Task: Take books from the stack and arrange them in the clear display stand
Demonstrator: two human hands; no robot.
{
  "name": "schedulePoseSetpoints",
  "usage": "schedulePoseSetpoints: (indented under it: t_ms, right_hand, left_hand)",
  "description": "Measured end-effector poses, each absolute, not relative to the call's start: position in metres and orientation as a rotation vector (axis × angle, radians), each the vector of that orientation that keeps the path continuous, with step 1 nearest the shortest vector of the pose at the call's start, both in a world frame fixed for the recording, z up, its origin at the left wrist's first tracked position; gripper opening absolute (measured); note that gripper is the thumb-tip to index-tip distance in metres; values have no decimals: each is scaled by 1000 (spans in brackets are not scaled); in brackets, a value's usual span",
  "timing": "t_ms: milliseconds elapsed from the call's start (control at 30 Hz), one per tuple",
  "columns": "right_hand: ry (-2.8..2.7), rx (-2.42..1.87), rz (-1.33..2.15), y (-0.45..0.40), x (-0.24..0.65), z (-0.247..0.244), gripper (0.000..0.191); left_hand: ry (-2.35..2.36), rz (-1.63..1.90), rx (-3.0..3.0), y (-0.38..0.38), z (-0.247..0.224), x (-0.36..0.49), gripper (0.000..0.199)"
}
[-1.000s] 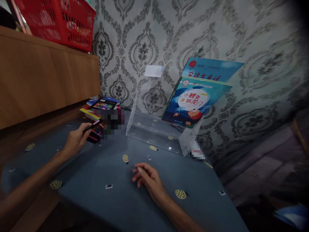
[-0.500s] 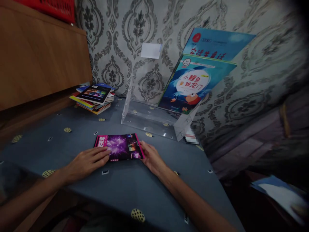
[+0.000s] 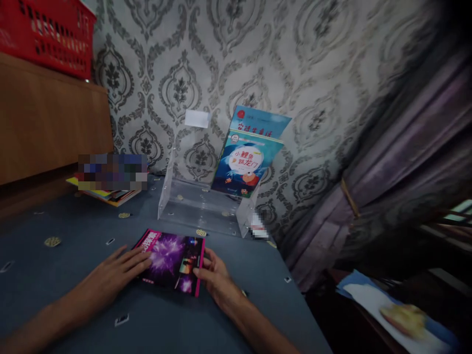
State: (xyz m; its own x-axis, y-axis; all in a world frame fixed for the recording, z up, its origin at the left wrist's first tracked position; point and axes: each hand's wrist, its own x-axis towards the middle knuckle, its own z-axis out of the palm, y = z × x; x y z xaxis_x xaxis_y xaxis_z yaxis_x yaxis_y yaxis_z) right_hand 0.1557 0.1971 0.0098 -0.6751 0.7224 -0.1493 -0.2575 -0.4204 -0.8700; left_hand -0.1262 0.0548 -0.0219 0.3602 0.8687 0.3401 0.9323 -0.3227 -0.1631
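Landmark for all positions: the clear stand (image 3: 199,202) on the blue-grey tablecloth (image 3: 88,238). The purple book (image 3: 167,260), cover up, is located in front of the clear stand, near it and apart from it. The left hand (image 3: 127,263) lies on the book's left part, palm down, fingers extended and slightly spread. The right hand (image 3: 216,278) pinches the book's right edge, thumb on the cover; the other fingers are partly hidden. Whether the book is raised off the cloth cannot be determined. Two blue books, front book (image 3: 243,164) and rear book (image 3: 263,119), lean in the stand's right half. A book stack (image 3: 110,195), its top obscured by pixelation, lies left of the stand.
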Motion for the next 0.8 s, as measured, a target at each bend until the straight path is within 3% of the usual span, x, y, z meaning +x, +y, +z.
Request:
schedulePoseSetpoints:
  t_ms: [167,333,533,733,800]
  right_hand:
    - [-1281,-744,2129,185,180,6,83]
    - [-1319,-790,2148,176,197,-17,110]
    - [-1672,-789,2120,177,213,-33,78]
    - [-2169,-922,1954,191,211,5,57]
    - [-2205,-958,1929,200,203,18,60]
  left_hand:
    - [-1660,-208,-2263,88,-22,-134,83]
    - [-1688,-176,-2293,119,-6,-124,74]
    - [-1809,-147,-2310,154,-9,-118,66]
    - [-1842,-253,-2362,162,-12,-115,66]
    - [-1856,-283,-2393,161,-8,-114,63]
